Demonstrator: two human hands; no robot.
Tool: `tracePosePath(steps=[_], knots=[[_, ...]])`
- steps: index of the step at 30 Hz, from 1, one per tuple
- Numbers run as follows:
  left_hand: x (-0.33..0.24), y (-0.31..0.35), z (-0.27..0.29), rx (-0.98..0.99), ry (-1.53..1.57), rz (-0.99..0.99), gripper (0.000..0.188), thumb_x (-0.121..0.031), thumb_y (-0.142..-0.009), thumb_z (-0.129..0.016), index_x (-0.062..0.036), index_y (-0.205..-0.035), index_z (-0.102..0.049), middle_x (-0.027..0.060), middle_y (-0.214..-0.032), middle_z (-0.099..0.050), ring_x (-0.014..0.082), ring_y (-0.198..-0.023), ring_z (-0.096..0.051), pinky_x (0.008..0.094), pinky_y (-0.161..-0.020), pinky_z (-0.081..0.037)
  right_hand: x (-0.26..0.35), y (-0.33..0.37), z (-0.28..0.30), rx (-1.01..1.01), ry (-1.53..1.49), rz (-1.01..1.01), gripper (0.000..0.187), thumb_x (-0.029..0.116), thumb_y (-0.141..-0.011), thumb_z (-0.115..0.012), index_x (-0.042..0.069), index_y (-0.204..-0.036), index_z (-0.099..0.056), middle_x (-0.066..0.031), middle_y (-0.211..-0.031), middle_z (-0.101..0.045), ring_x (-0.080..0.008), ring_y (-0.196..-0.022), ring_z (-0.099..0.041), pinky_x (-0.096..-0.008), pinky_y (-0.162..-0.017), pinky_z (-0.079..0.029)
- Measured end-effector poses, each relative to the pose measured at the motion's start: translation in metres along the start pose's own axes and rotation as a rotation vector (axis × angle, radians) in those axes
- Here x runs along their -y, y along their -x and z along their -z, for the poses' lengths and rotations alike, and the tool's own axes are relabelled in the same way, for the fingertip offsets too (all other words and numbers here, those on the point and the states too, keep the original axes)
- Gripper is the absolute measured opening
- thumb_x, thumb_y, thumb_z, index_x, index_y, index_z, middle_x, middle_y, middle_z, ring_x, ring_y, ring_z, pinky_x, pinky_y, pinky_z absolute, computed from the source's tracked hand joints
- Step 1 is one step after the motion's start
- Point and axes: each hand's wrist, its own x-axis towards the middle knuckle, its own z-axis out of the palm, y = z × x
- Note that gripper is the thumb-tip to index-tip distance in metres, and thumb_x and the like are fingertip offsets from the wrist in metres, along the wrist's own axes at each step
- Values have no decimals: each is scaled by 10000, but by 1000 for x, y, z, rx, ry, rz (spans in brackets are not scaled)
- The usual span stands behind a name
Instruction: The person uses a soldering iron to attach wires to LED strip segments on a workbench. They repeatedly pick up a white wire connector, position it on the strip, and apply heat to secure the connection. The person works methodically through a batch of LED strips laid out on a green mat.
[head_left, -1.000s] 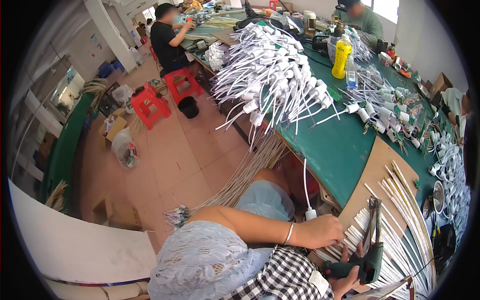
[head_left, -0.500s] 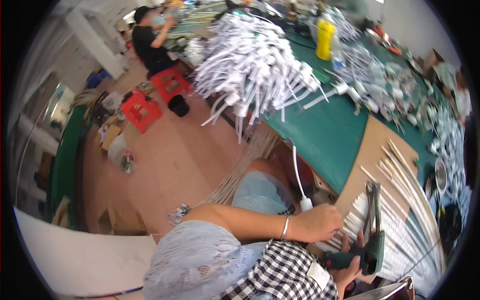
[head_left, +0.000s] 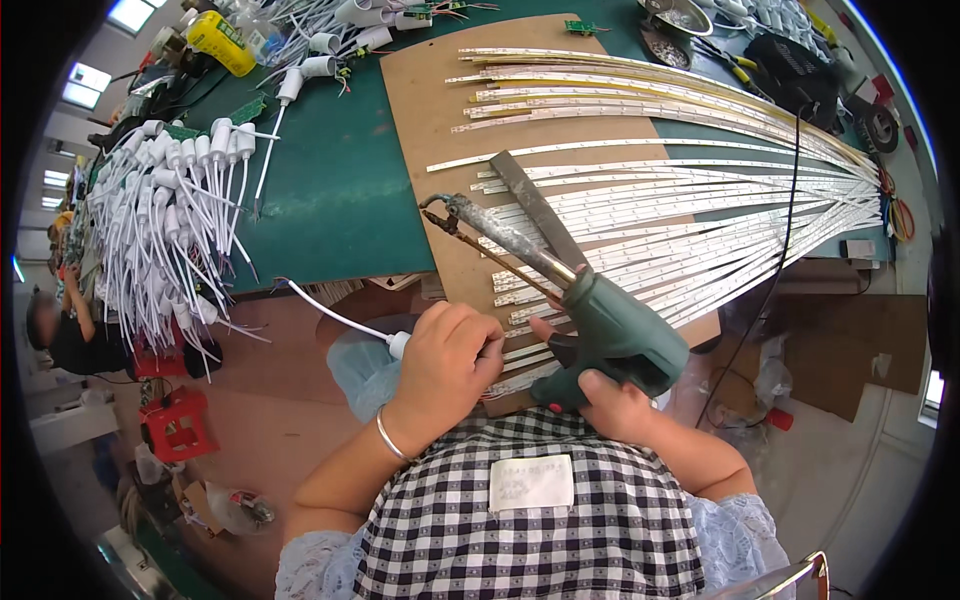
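My left hand (head_left: 450, 360) is closed around a white plastic end cap (head_left: 398, 345), low at the board's front edge. From the cap a white cable (head_left: 335, 318) curves away to the left, with bare wire ends. The fingers hide most of the cap. My right hand (head_left: 615, 405) grips the handle of a dark green soldering gun (head_left: 625, 335). Its metal barrel and bent tip point up and left, over a fan of white LED strips (head_left: 620, 215) on a brown board (head_left: 430, 120). A flat grey metal bar (head_left: 540, 212) lies beneath the barrel, across the strips.
A heap of white cabled caps (head_left: 165, 220) hangs over the green table's (head_left: 340, 190) left edge. Farther back stand a yellow bottle (head_left: 222, 42) and metal dishes (head_left: 675, 18). A black cord (head_left: 790, 200) crosses the strips at right. Red stools (head_left: 178, 425) and a person (head_left: 70, 330) are at left.
The view has swung to the right and levelled, so the board and strips now sit in the middle. Both hands keep their holds on the cap and the soldering gun.
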Motion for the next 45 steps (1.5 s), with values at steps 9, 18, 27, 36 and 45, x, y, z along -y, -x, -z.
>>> tracePosePath(steps=[9, 18, 27, 36, 45], knots=[[-1, -4, 5, 54, -52, -4, 148, 1, -695, -674, -52, -809, -595, 88, -767, -554, 295, -725, -534, 387, -668, -440, -3, 0, 4, 22, 39, -27, 817, 253, -844, -666, -9, -1465, -205, -149, -1369, -422, -223, -1187, -504, -377, -1015, -409], [-2, -9, 7, 69, -30, 15, 123, -15, -691, -669, -50, -768, -581, 93, -737, -543, 294, -714, -529, 390, -653, -440, 40, 41, 40, 38, 225, 9, 469, 235, -860, -631, -37, -1224, -512, -119, -979, -647, -182, -803, -655, -313, -767, -535], [-4, -13, 9, 152, -77, 66, 110, -32, -683, -669, -50, -739, -576, 86, -725, -540, 279, -726, -545, 386, -670, -457, 38, 89, 78, 107, 927, 35, 233, 83, -801, -654, 3, -1018, -624, -119, -1011, -639, -229, -823, -631, -326, -743, -501], [-4, -14, 8, 142, -91, 56, 111, -31, -681, -667, -51, -742, -576, 82, -725, -544, 272, -725, -548, 378, -666, -462, 31, 79, 84, 211, 1138, 226, 268, 157, -874, -591, -33, -1052, -525, -80, -811, -627, -170, -655, -623, -302, -653, -494], [-4, -15, 6, 95, -63, 42, 133, -2, -657, -670, -50, -721, -563, 80, -685, -532, 272, -670, -530, 376, -617, -440, 32, 77, 85, 189, 1151, 192, 344, 272, -884, -601, -35, -1033, -554, -84, -741, -626, -168, -648, -625, -291, -638, -507]])
